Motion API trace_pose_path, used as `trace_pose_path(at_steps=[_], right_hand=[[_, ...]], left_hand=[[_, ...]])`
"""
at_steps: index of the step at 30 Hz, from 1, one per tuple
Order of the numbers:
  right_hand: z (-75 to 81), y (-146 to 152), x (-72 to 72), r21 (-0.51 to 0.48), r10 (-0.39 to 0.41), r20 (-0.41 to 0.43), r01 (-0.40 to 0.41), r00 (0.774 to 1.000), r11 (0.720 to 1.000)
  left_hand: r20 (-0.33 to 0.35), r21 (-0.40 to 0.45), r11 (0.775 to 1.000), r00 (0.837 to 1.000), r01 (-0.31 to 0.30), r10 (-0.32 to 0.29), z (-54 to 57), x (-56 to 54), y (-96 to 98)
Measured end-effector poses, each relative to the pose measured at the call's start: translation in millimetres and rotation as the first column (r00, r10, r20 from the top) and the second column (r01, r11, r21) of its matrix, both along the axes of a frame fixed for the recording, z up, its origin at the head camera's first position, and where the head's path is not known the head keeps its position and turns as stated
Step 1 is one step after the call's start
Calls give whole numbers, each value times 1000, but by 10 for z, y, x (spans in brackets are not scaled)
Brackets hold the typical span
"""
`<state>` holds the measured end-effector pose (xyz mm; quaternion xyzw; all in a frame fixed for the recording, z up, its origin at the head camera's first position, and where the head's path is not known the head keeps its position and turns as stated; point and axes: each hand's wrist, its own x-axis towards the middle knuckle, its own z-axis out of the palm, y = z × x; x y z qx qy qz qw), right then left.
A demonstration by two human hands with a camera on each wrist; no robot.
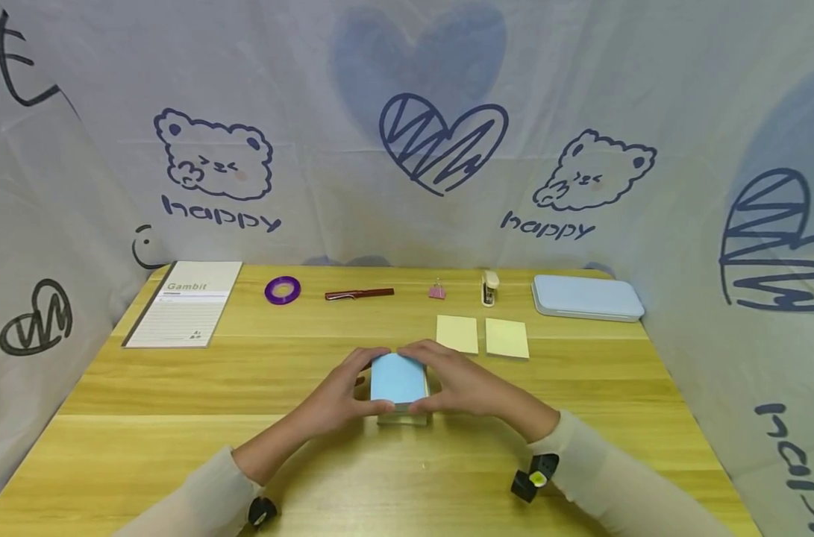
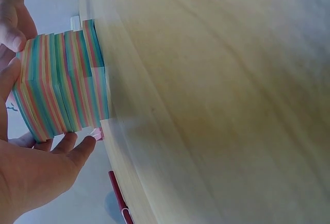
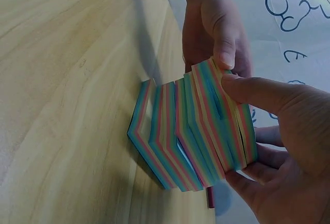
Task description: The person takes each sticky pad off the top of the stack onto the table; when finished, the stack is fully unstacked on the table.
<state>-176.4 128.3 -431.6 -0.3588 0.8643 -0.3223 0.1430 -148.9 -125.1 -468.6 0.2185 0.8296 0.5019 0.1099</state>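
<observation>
A tall stack of sticky note pads (image 1: 398, 378) stands on the table in front of me, its top sheet light blue. Striped edges in teal, pink, yellow and orange show along the stack (image 2: 62, 82) in the left wrist view. My left hand (image 1: 336, 395) grips its left side, thumb at the near edge and fingers towards the back. From the right, my right hand (image 1: 456, 377) holds the upper pads the same way. In the right wrist view the pads of the stack (image 3: 198, 126) sit slightly out of line, the lowest ones jutting out.
Two pale yellow sticky pads (image 1: 456, 333) lie just behind the right hand. Along the back are a Gambit notepad (image 1: 181, 306), purple tape roll (image 1: 282, 280), dark red pen (image 1: 359, 294), pink binder clip (image 1: 436, 290), small stapler (image 1: 489, 289) and light blue case (image 1: 588, 297).
</observation>
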Motion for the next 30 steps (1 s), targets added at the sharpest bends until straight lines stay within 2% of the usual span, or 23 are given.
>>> trace_pose_path(at_steps=[11,16,23,30], right_hand=[[-7,60,-24,-47,0,-16,-1,1000,999],[31,204,-57,-34,-43,-17,42,999,999],[15,600,-160,-75,-119,51,122,992,990],[-66,1216,-292,-127,-215,159,236,964,963]], left_hand=[[38,4,1000,999,-22,22,32,2,17],[46,-13,999,998,-39,39,38,-1,36],[1,-88,996,999,-33,34,31,-1,41],[-27,-124,992,1000,-14,11,41,-7,43]])
